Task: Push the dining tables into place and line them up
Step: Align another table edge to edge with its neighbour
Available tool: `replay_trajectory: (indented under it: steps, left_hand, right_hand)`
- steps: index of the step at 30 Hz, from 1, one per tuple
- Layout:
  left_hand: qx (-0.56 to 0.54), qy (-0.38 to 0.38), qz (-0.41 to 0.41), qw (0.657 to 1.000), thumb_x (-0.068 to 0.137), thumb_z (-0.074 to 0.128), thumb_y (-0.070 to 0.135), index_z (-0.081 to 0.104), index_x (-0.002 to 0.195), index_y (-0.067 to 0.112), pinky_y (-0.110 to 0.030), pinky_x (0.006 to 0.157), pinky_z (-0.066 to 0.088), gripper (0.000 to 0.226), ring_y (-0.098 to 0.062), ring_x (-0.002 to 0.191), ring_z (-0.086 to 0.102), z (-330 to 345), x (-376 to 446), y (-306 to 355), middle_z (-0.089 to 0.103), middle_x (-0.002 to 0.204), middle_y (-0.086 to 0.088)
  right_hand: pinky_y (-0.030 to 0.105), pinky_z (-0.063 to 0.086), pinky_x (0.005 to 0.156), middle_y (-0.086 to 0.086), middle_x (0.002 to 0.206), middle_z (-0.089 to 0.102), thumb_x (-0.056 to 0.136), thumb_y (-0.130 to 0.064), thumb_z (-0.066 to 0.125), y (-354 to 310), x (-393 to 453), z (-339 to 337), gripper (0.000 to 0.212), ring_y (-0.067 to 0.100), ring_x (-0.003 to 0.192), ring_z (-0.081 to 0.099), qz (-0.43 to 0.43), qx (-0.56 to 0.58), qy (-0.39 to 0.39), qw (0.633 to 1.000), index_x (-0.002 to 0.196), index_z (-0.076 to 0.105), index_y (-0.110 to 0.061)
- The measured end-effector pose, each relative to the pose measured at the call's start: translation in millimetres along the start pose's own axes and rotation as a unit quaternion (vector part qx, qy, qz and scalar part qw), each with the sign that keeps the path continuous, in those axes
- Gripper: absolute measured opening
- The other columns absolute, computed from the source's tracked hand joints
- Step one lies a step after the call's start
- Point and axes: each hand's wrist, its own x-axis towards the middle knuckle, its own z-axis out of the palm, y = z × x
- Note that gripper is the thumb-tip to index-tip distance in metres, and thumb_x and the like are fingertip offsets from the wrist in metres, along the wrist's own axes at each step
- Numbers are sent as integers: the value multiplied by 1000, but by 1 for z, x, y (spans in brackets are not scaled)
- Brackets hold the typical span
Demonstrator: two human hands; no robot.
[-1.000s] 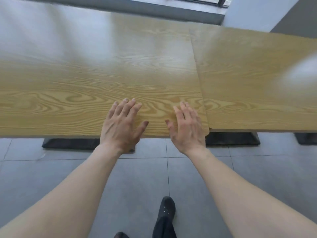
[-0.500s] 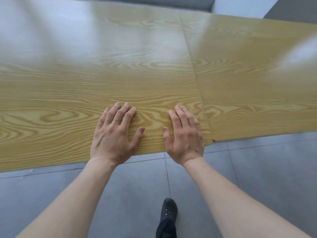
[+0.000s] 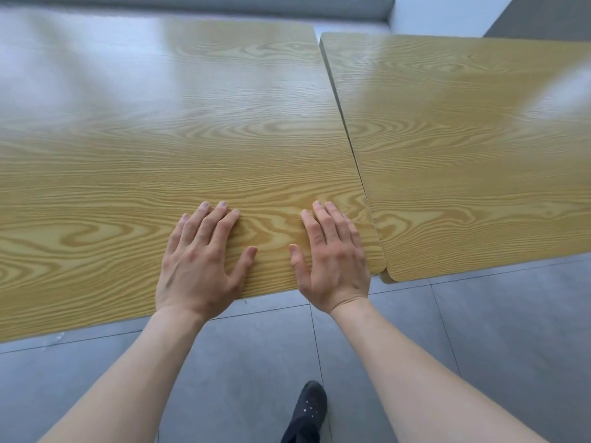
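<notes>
On left table (image 3: 160, 139), flat hands (image 3: 200, 260).

No readable text, label, brand, number or sign anywhere. Wood-grain table tops (image 3: 224, 139) bare of print. Grey floor tiles (image 3: 479, 330) below table edge unmarked. Dark shoe (image 3: 308, 410) on floor shows small pale dots only, no lettering.

grey tiled floor (image 3: 479, 330); dark shoe (image 3: 308, 410); grey wall base (image 3: 224, 4).
</notes>
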Motion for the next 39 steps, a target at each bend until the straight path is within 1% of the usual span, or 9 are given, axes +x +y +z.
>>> replay_trajectory:
  steps: [8,12,15,19,24,30,34,37,39]
  left_hand:
    - [11,-52,-2,999,96,37,64,42,152,24,-46,127,15,69,-20,156,21,-10,-1,1,37,162,5]
    - [30,-62,-20,997,95,32,67,49,147,23,-44,125,21,70,-23,149,36,-27,15,4,48,155,1]
    - [26,-56,-38,997,95,33,67,48,148,24,-43,124,22,69,-23,148,38,-42,39,6,49,154,0]
    - [15,-46,-42,998,95,33,67,47,149,25,-43,124,23,70,-22,147,38,-62,88,-4,48,155,1]
    - [5,-33,-42,999,94,30,70,46,149,28,-42,124,23,71,-20,148,36,-80,175,-30,47,156,2]
    - [13,-29,-35,999,94,33,68,45,149,28,-42,123,22,69,-24,146,37,-90,280,-62,48,155,1]
    - [10,-41,-51,998,99,39,65,43,150,28,-45,121,27,63,-25,146,36,-80,336,-71,45,157,1]
    - [15,-54,-58,997,97,41,63,41,152,29,-43,123,22,64,-24,146,33,-66,376,-74,43,158,1]
    - [20,-58,-66,996,97,40,64,40,151,29,-42,122,21,64,-24,146,32,-55,403,-78,43,158,1]
  right_hand:
    - [47,19,125,9,163,36,104,-52,33,-1,-1,-16,63,27,155,23,2,23,-85,996,152,43,-13]
    - [46,28,123,10,157,46,104,-50,35,4,13,-33,59,26,151,33,2,35,-114,993,146,51,-12]
    - [45,31,122,10,155,49,102,-48,35,6,38,-46,59,25,149,38,3,33,-126,992,144,54,-11]
    - [43,30,123,10,155,49,101,-50,31,3,91,-57,63,25,148,40,7,31,-143,989,147,52,-12]
    - [41,31,122,10,152,53,99,-52,28,-5,178,-58,65,25,145,44,10,15,-133,991,145,54,-13]
    - [40,25,124,10,158,44,103,-49,36,-12,280,-50,60,26,150,36,23,20,-131,991,150,46,-13]
    - [40,21,125,11,160,41,99,-54,22,-7,337,-35,71,26,151,32,23,18,-143,989,152,44,-11]
    - [38,13,126,9,165,32,105,-50,32,2,383,-20,63,24,155,22,18,14,-165,986,155,37,-12]
    - [37,10,126,8,167,28,106,-49,33,6,413,-8,63,24,156,19,2,11,-170,985,157,33,-13]
